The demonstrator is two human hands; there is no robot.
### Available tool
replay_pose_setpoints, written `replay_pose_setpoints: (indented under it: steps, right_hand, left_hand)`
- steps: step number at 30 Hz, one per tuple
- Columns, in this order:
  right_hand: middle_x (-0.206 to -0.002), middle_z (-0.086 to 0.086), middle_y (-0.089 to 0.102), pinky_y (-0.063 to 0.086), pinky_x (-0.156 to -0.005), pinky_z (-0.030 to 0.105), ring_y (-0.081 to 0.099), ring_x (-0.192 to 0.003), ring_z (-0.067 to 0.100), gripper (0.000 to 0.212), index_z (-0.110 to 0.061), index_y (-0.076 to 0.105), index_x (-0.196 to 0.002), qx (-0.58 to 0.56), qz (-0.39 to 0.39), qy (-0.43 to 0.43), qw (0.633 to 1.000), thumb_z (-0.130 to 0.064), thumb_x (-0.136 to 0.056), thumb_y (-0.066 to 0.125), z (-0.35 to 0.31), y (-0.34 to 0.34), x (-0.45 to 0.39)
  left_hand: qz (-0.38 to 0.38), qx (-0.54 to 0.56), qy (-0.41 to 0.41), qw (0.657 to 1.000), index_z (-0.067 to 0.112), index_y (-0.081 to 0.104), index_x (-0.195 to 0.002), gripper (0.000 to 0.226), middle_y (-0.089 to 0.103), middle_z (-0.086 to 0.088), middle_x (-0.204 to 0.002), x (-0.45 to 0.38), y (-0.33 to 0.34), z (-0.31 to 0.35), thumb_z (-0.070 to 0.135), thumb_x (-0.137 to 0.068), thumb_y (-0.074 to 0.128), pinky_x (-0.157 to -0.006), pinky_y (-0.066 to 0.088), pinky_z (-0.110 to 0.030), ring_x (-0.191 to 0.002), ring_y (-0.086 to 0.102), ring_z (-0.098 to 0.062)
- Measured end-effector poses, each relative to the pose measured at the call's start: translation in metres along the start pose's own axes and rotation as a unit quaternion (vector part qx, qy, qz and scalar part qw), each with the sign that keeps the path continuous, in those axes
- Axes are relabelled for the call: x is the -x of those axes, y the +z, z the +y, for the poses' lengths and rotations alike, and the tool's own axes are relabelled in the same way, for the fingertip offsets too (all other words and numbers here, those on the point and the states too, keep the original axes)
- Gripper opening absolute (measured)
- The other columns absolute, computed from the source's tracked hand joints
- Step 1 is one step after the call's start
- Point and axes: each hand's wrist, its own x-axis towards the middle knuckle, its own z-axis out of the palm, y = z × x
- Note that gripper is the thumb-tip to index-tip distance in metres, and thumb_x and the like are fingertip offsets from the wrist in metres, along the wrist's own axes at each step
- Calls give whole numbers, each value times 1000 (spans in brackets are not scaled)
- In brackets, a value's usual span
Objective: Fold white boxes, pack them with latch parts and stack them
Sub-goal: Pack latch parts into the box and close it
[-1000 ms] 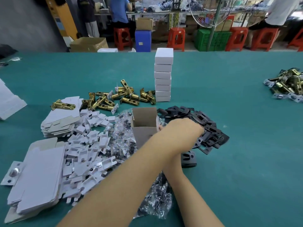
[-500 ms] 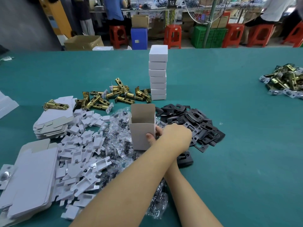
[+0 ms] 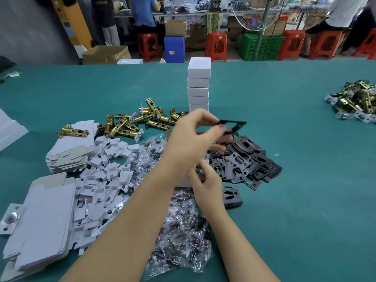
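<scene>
Black stamped-metal strike plate [image 3: 233, 125] pinched at one end by the left grip [image 3: 191, 139], held level in the air above the loose heap of matching black plates [image 3: 246, 161]. Probably carried that way to drop flat into the small white cardboard box [image 3: 183, 181], which stands just below and is mostly hidden behind that wrist.

Right grip [image 3: 205, 180] low at the box's near corner, fingers curled against it, apparently clamping it so that it cannot tip while being loaded.

Supplies fanned round the box, each within easy reach:
- brass cylindrical latch bolts [image 3: 140, 121] behind and to the left
- flat white unfolded box blanks [image 3: 69, 151] further left
- small white card inserts [image 3: 105, 180] beside those
- clear plastic screw packets [image 3: 183, 231] spread under both forearms

Finished white boxes piled in one tall upright column [image 3: 198, 86] beyond the work spot, out of the way on the green-covered bench [image 3: 295, 210]. Second heap of brass latch parts [image 3: 356, 102] well apart at far right.

Judged stage: packing, box not yet closed.
</scene>
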Motion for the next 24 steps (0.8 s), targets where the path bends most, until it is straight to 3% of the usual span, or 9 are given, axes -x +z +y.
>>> replay_pose_setpoints:
  steps: [2, 4, 7, 10, 13, 15, 17, 20, 24]
  right_hand:
    - [-95, -13, 71, 52, -73, 23, 63, -80, -1, 10, -31, 69, -108, -11, -10, -17, 1000, -34, -99, 65, -3, -1, 1]
    - [-101, -13, 72, 56, -69, 24, 65, -81, 3, 16, -46, 65, -112, -23, -15, -20, 999, -36, -100, 65, -4, 0, 3]
    - [-109, -12, 73, 61, -75, 35, 69, -90, 13, 23, -47, 63, -120, -22, -14, -18, 999, -38, -99, 64, -5, 0, 4]
    - [-111, -17, 72, 61, -76, 32, 69, -92, 10, 26, -60, 62, -116, -32, -11, -24, 999, -42, -97, 65, -7, -1, 4]
    - [-109, -20, 72, 61, -74, 33, 68, -87, 9, 25, -68, 61, -110, -18, -10, -32, 999, -49, -95, 64, -8, -1, 5]
    - [-110, -22, 71, 62, -76, 35, 70, -90, 10, 22, -69, 60, -110, -22, -16, -30, 999, -55, -93, 62, -7, -1, 4]
    - [-112, -22, 71, 62, -76, 35, 69, -91, 10, 24, -63, 60, -115, -18, -11, -26, 999, -55, -92, 62, -7, -1, 4]
    - [-109, -18, 72, 60, -71, 34, 68, -84, 12, 26, -61, 59, -116, -14, -8, -29, 999, -47, -95, 63, -5, -1, 4]
    - [-108, -16, 73, 60, -71, 36, 69, -87, 12, 24, -65, 59, -113, -15, -9, -25, 1000, -49, -95, 62, -5, -2, 4]
  left_hand:
    - [27, 142, -7, 989, 2, 63, -93, 13, 73, -20, -110, 6, -13, 3, -1, -85, 73, -82, 62, -35, -101, 75, -31]
    - [38, 212, -8, 976, 4, 68, -90, 19, 74, -19, -112, 9, -28, 2, 2, -74, 77, -92, 59, -35, -111, 70, -33]
    - [38, 270, -22, 962, 4, 75, -90, 18, 73, -19, -113, 13, -45, -3, 4, -73, 77, -91, 58, -29, -114, 69, -30]
    - [61, 269, -48, 960, 6, 80, -83, 9, 76, -18, -103, 16, -55, -8, 7, -77, 74, -79, 59, -23, -97, 75, -24]
    - [129, 88, -39, 987, 13, 79, -86, 14, 79, -7, -90, 19, -60, -14, 0, -83, 75, -73, 58, -20, -86, 75, -17]
    - [149, -66, 3, 987, 21, 75, -101, 30, 77, -1, -92, 19, -63, -18, -6, -86, 73, -76, 59, -22, -87, 74, -15]
    - [133, -150, 27, 979, 29, 70, -119, 47, 73, 0, -94, 18, -65, -19, -7, -88, 69, -82, 59, -26, -90, 72, -17]
    - [106, -331, 69, 935, 25, 62, -138, 52, 64, 4, -97, 14, -63, -18, -4, -94, 62, -90, 49, -26, -95, 62, -16]
    - [65, -445, 96, 888, 12, 68, -130, 39, 54, -6, -108, 14, -60, -17, -5, -98, 54, -85, 34, -15, -99, 50, -16]
